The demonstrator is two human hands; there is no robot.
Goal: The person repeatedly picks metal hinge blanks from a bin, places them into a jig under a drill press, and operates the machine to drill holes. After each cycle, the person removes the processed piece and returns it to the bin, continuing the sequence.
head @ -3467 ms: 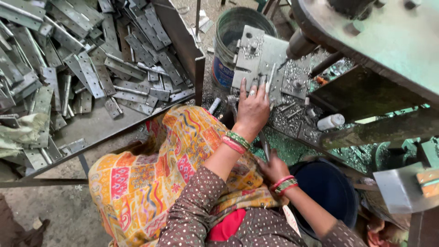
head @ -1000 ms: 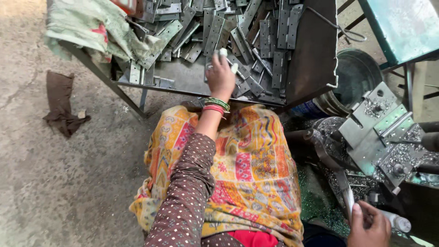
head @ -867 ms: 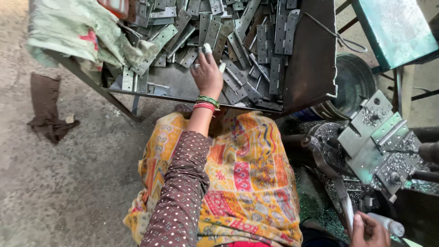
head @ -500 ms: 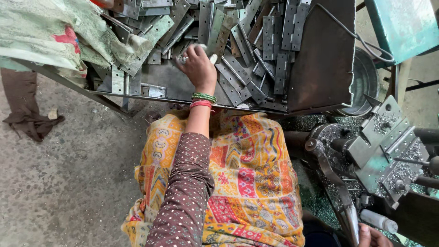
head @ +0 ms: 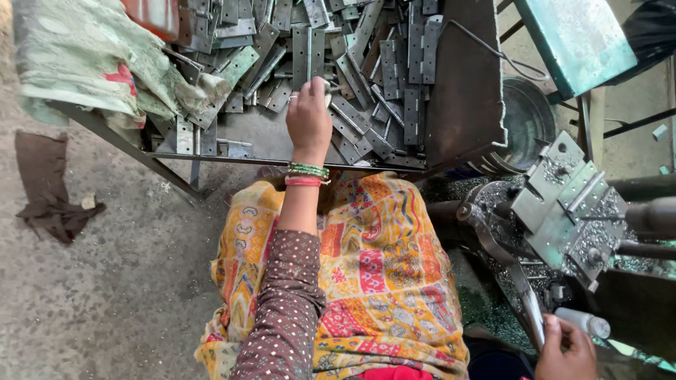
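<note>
My left hand (head: 308, 116) reaches into a metal tray (head: 461, 91) heaped with several flat grey hinge plates (head: 394, 63). Its fingers curl down onto one plate at the front of the pile, and the fingertips are hidden under the hand. Green and pink bangles sit on that wrist. My right hand (head: 565, 350) is at the bottom right edge, closed around the lower end of a long metal lever (head: 524, 295) on the machine. A patterned orange cloth (head: 380, 281) covers my lap between the two arms.
A grey machine jig (head: 563, 204) strewn with metal shavings stands at the right. A round metal pan (head: 529, 123) lies behind it, under a green plate (head: 577, 39). A pale green cloth (head: 91, 63) hangs over the tray's left end. A dark rag (head: 49, 190) lies on the concrete floor.
My left hand left the machine jig, swung to the tray and moved further right into the plate pile. My right hand dropped to the lever's end.
</note>
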